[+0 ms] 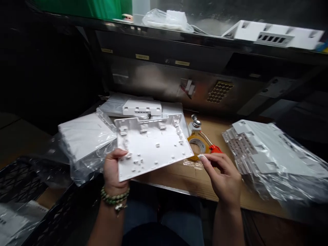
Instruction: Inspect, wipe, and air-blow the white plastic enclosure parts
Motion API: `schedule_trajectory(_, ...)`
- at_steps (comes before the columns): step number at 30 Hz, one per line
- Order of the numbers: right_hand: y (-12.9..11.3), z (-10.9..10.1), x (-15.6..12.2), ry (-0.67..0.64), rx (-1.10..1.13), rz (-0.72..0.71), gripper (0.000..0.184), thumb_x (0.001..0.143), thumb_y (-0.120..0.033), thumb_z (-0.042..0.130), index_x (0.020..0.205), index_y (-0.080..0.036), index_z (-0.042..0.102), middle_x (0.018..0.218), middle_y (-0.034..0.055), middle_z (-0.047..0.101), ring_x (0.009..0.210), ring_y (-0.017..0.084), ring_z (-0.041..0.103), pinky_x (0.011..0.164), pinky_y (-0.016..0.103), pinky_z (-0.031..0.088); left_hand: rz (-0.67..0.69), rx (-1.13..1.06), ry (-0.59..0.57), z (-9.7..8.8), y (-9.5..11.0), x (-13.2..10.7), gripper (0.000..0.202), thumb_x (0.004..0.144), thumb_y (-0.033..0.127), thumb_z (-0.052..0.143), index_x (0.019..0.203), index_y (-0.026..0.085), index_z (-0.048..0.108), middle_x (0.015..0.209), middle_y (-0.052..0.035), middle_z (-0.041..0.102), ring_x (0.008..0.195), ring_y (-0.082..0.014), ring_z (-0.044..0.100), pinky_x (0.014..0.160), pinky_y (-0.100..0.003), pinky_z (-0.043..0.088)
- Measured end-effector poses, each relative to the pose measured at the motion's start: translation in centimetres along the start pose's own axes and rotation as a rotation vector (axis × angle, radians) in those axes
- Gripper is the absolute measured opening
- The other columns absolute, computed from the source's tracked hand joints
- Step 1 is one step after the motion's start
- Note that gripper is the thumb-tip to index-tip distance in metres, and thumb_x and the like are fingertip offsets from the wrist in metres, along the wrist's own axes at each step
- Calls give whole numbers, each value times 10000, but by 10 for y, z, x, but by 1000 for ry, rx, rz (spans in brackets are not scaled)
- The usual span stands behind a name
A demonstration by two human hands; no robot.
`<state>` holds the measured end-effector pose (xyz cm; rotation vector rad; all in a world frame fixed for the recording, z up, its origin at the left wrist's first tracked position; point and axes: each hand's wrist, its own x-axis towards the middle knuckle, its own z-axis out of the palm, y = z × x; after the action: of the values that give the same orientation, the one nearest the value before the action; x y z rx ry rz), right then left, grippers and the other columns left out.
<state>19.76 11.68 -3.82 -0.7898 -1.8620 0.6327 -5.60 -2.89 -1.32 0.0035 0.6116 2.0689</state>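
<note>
So: your left hand [112,171] grips the white panel [153,147], and your right hand [222,174] pinches a small white piece [202,156]. Looks like fitting; line it up squarely.

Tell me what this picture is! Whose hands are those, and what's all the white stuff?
These are a person's own two hands, seen from a camera worn on their head, looking down. The left hand, with a bead bracelet, holds a flat white plastic panel by its corner. The right hand pinches a small white bit in its fingers; it is too tiny to tell what it is. On the brown table lie a tape roll, a red-handled tool, and bagged white parts on the left and on the right.
</note>
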Motion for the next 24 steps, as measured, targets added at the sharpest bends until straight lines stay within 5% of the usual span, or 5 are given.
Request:
schedule_trajectory(3, 3, -2, -5, -8, -8, -22, 85, 931, -188, 748, 992, -238, 778, 931, 21, 690, 805, 153, 643, 691, 294, 522, 91, -21, 32, -13, 7, -1, 935, 604, 4, 529, 1491, 300, 559, 995, 23, 836, 1233, -351, 681, 1141, -616, 455)
schedule_trajectory(8, -5, 5, -7, -50, -17, -74, 117, 951, -154, 711, 1033, -218, 766, 947, 29, 677, 802, 143, 642, 717, 296, 542, 98, -76, -99, -27, 7, 0, 1019, 590, -33, 498, 1513, 397, 519, 1080, 76, 820, 1275, -335, 651, 1153, -625, 437)
schedule_trajectory(15, -9, 0, -9, -11, -18, -100, 136, 944, -138, 710, 1034, -226, 760, 927, 33, 674, 782, 154, 645, 702, 312, 554, 108, -62, -76, -28, 8, -4, 1047, 605, -45, 484, 1522, 460, 484, 1232, 88, 775, 1262, -329, 658, 1151, -604, 450)
schedule_trajectory(24, -8, 4, -7, -88, -17, -165, 140, 949, -123, 692, 1040, -207, 759, 929, 34, 680, 765, 137, 654, 694, 274, 571, 69, -59, -96, -40, 9, -1, 1035, 600, -35, 489, 1502, 472, 511, 1082, 104, 811, 1237, -327, 671, 1140, -600, 467)
